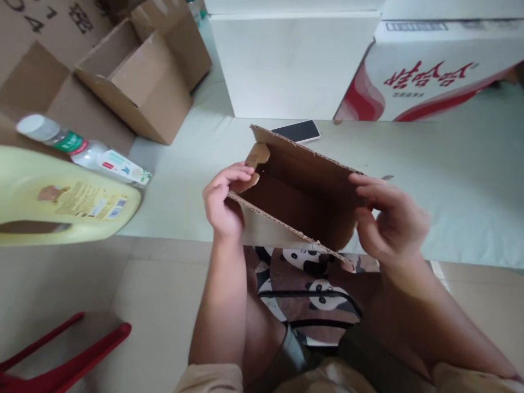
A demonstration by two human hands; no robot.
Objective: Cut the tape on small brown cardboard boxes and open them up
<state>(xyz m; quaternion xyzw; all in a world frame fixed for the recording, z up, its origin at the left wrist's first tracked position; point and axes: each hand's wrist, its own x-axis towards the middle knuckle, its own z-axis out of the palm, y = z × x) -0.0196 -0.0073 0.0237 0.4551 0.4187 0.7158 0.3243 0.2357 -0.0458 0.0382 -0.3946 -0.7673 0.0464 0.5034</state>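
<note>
A small brown cardboard box (301, 191), tilted with its open side toward me, is held between my two hands over the table's near edge. My left hand (227, 199) grips its left end, the fingers bent over a folded flap (257, 157). At the right end, my right hand (387, 218) is closed on the box wall, fingers at the upper edge and thumb lower down. The box's inside is dark, and I see nothing in it. Just behind the box lies a phone (298, 131), partly covered by its upper wall.
White cartons (286, 65) stand at the back of the pale green table (180, 191). On the left are open cardboard boxes (143, 82), a clear bottle (61, 136) and a large yellow jug (69, 202). A red plastic frame (82, 355) stands on the floor at lower left.
</note>
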